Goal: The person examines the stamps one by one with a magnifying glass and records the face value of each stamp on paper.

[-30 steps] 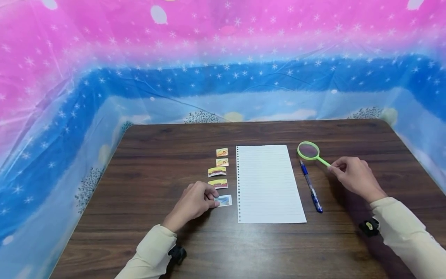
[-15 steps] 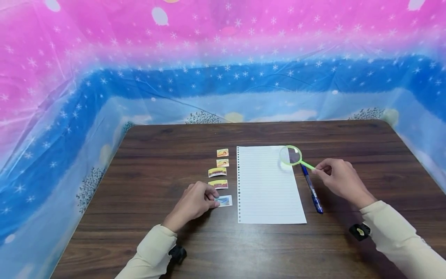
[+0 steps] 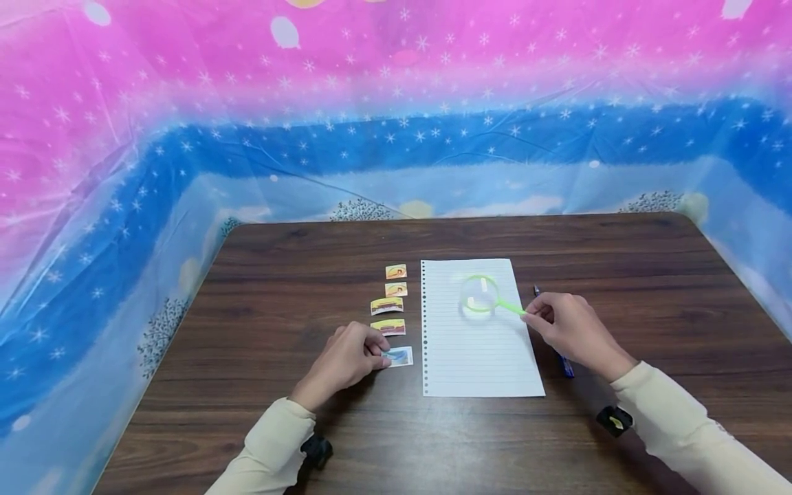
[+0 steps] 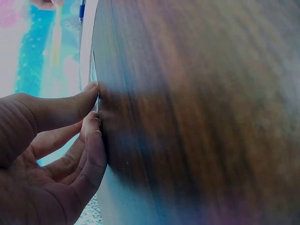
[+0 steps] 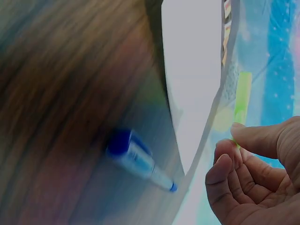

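In the head view my right hand (image 3: 570,328) pinches the handle end of a green magnifying glass (image 3: 510,306). Its round lens is raised over a lined sheet of paper (image 3: 476,364) with punched holes down the left side. The right wrist view shows the green handle (image 5: 242,93) between thumb and fingertips. Left of the sheet, my left hand (image 3: 346,354) holds the left end of a small blue stamp (image 3: 399,356) with a white border, thumb on the near edge and index finger on the far one. The stamp lies on the table.
Above the blue stamp, two yellow-and-red stamps (image 3: 388,327) and two orange stamps (image 3: 396,272) lie in a column. A blue pen (image 5: 140,157) rests right of the paper, partly behind my right hand in the head view. A patterned curtain (image 3: 371,151) surrounds the dark wooden table (image 3: 291,261).
My right hand has carried the magnifying glass leftward and slightly nearer, from beyond the pen to over the paper. My left hand has stayed at the blue stamp.
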A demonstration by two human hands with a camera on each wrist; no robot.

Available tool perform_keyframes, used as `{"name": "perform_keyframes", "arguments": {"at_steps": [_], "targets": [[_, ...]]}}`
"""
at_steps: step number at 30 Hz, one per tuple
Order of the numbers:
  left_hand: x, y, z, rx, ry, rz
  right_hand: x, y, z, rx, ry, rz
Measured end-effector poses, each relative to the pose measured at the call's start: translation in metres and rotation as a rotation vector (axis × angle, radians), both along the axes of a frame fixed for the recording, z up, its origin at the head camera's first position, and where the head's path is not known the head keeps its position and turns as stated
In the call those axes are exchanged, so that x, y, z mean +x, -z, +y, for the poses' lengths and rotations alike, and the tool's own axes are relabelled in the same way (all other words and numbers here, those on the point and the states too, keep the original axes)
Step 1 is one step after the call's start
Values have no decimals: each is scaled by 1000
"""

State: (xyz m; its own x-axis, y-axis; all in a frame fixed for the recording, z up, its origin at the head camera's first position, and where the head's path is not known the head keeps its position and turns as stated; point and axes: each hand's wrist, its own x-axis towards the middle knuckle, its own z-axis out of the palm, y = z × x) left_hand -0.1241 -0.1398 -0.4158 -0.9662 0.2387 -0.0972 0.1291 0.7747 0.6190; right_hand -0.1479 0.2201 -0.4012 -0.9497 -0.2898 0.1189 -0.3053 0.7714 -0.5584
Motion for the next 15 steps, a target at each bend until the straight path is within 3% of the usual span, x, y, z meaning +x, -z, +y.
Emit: {"name": "perform_keyframes", "arguments": {"at_steps": [15], "targets": [[0, 0, 0, 3, 8, 7, 8, 10, -41, -13, -108, 36]]}}
